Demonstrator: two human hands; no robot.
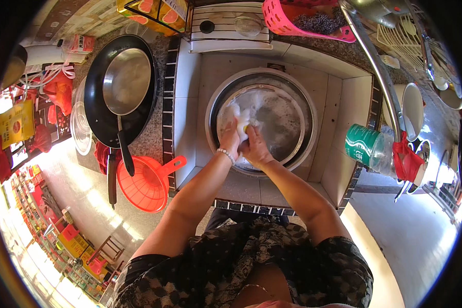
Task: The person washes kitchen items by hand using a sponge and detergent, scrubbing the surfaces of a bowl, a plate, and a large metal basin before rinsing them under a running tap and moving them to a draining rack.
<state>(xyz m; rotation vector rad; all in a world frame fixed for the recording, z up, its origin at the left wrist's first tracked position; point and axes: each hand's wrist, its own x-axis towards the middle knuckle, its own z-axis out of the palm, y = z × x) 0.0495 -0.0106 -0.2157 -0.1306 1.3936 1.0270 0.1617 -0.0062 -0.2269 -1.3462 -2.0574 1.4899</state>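
A large stainless steel basin (312, 125) stands in the tiled sink (333, 115), with a second metal rim (301, 140) inside it. Cloudy, soapy water (277, 119) fills the inner vessel. Over its left part my left hand (230, 136) and my right hand (256, 148) meet around a foam-covered sponge (246, 128). Only a small yellow patch of the sponge shows between my fingers; suds hide the rest. My left wrist wears a beaded bracelet (226, 155).
Left of the sink, a metal pan (127, 82) lies in a black frying pan (94, 104), beside a red plastic strainer (142, 184). At right are a green-labelled plastic bottle (362, 144), a metal faucet pipe (377, 65) and a white bowl (410, 111). A pink basket (279, 19) holds steel scourers (319, 23).
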